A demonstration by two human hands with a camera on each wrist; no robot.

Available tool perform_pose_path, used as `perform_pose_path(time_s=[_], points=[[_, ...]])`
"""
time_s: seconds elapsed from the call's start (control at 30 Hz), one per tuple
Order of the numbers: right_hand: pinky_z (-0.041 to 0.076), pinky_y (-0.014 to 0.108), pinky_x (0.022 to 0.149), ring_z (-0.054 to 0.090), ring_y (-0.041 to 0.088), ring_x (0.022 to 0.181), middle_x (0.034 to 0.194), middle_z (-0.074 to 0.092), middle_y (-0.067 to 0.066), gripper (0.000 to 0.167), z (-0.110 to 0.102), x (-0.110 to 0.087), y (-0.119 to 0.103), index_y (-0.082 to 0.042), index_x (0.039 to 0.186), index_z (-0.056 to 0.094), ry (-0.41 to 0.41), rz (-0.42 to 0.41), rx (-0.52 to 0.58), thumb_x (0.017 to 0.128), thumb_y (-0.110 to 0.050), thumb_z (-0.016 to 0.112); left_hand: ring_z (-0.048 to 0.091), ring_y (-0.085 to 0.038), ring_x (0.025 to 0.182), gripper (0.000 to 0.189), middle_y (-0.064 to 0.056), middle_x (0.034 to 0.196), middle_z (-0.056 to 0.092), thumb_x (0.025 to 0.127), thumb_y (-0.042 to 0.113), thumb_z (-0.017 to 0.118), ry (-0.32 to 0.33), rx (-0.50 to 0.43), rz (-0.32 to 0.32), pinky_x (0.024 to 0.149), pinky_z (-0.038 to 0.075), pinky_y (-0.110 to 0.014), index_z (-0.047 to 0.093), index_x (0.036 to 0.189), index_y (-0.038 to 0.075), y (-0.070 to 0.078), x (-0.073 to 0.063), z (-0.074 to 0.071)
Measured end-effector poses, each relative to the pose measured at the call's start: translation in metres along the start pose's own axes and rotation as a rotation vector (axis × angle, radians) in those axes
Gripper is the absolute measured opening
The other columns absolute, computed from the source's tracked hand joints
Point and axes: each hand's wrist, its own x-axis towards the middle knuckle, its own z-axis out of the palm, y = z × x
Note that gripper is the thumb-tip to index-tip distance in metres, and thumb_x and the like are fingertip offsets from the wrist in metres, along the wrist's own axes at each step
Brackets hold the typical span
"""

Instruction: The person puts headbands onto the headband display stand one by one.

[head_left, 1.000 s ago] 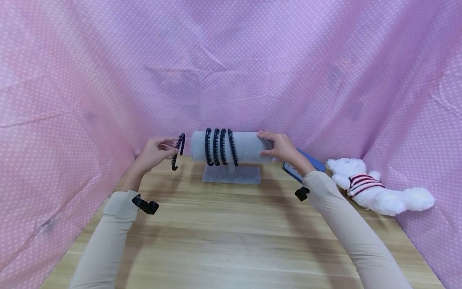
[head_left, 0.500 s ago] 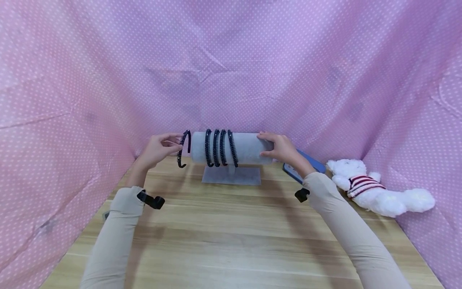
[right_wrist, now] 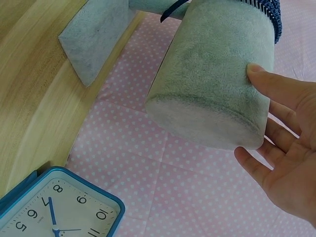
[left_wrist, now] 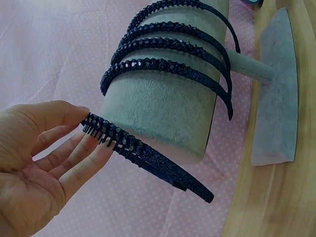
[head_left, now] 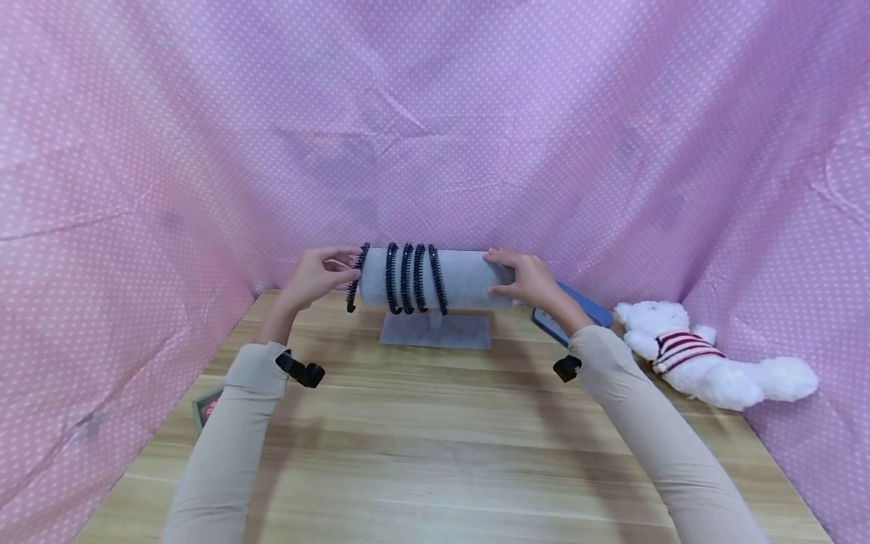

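My left hand (head_left: 318, 276) pinches a black beaded headband (left_wrist: 128, 140) with comb teeth between thumb and fingers. The headband is tilted and overlaps the left end of a grey plush headband stand (head_left: 469, 278) in the head view. Several more black headbands (left_wrist: 168, 64) sit round the roll left of its middle, the rightmost one slanted. At the roll's right end, my right hand (head_left: 533, 279) holds it, thumb on the near side and fingers reaching round behind. The right wrist view shows that thumb pressed to the plush beside the bare end face (right_wrist: 202, 126).
Behind my right forearm stands a blue-framed clock (right_wrist: 64, 207). A white teddy bear (head_left: 686, 351) in a striped sweater lies at the table's right. Part of a framed item (head_left: 204, 406) shows beside my left sleeve. Pink dotted cloth (head_left: 435, 136) encloses the wooden table (head_left: 421, 438).
My left hand has moved right with the headband, from a gap left of the roll up to its left end. My right hand has stayed on the roll.
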Motion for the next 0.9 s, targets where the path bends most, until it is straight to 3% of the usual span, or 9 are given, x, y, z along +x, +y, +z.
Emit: perform_pose_path(time_s=[0.13,0.27,0.4,0.53,0.77,0.9], points=[[0.038,0.053,0.121,0.043,0.034,0.146,0.156,0.049,0.012,0.068,0.001,0.000,0.001,-0.012,0.147,0.055,0.002,0.006,0.003,0.086,-0.020,0.083,0.066,-0.008,0.089,0.042,-0.027,0.115,0.068,0.094,0.007,0.072,0.003,0.041,-0.002,0.074,0.064,-0.027,0.064,0.135,0.000,0.005,0.002,0.001],[0.038,0.053,0.121,0.043,0.033,0.147,0.156,0.048,0.011,0.068,0.001,-0.001,0.001,-0.013,0.148,0.055,0.000,0.011,0.003,0.087,-0.019,0.083,0.067,-0.024,0.099,0.041,-0.027,0.115,0.068,0.094,0.008,0.071,-0.002,0.073,-0.004,0.074,0.063,-0.024,0.064,0.134,0.000,0.009,0.004,0.002],[0.037,0.053,0.122,0.042,0.032,0.147,0.157,0.048,0.011,0.067,0.000,-0.002,0.000,-0.013,0.148,0.054,-0.003,0.018,0.013,0.087,-0.019,0.082,0.067,-0.033,0.107,0.040,-0.024,0.117,0.067,0.094,0.008,0.070,-0.014,0.118,-0.009,0.078,0.064,-0.029,0.065,0.134,0.001,0.012,0.006,0.003],[0.037,0.053,0.121,0.042,0.033,0.147,0.157,0.048,0.012,0.068,0.000,-0.002,-0.001,-0.011,0.148,0.054,-0.007,0.015,0.019,0.087,-0.018,0.083,0.068,-0.035,0.104,0.040,-0.025,0.115,0.068,0.094,0.008,0.069,-0.025,0.166,0.002,0.080,0.065,-0.036,0.065,0.133,0.001,0.015,0.006,0.004],[0.038,0.052,0.122,0.043,0.032,0.147,0.157,0.048,0.010,0.068,0.000,-0.002,-0.001,-0.012,0.148,0.054,-0.007,0.019,0.030,0.087,-0.018,0.082,0.067,-0.033,0.103,0.039,-0.022,0.113,0.068,0.092,0.007,0.071,-0.034,0.241,0.015,0.071,0.056,-0.020,0.067,0.131,0.001,0.018,0.008,0.005],[0.038,0.051,0.122,0.043,0.031,0.147,0.157,0.048,0.010,0.068,-0.001,-0.002,-0.001,-0.012,0.148,0.054,-0.006,0.018,0.031,0.087,-0.018,0.082,0.067,-0.035,0.105,0.039,-0.023,0.113,0.068,0.092,0.006,0.072,-0.041,0.258,0.030,0.070,0.054,-0.020,0.067,0.130,0.000,0.018,0.011,0.004]])
